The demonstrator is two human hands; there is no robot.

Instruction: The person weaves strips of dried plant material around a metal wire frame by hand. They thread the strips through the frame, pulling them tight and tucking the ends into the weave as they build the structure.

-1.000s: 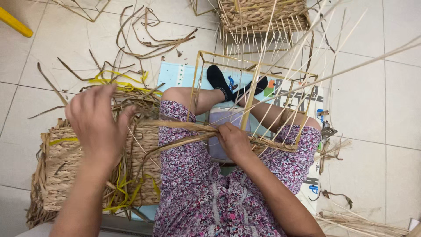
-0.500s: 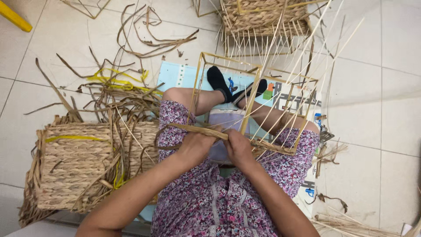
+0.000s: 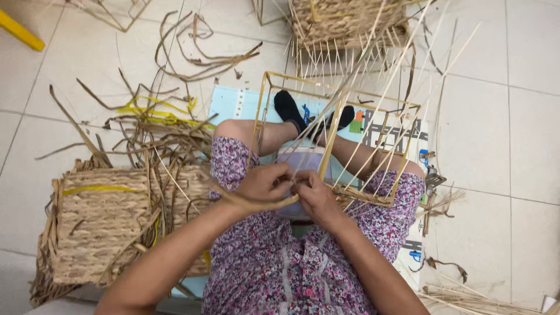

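Both hands are working at the near bottom corner of the wire basket frame [image 3: 338,140], which is resting across the person's lap. The left hand [image 3: 263,185] is pinching a flat dried fibre strand [image 3: 245,203] against the frame's near rail; the right hand [image 3: 315,195] is gripping the same strand end beside it, fingers closed. Progress looks early: the frame is showing only bare rails and thin upright stakes [image 3: 373,116], no woven rows visible yet. Woven mats [image 3: 102,224] and loose strands are lying on the tile floor [image 3: 513,146] to the left; a finished-looking basket [image 3: 344,20] is sitting well beyond the feet.
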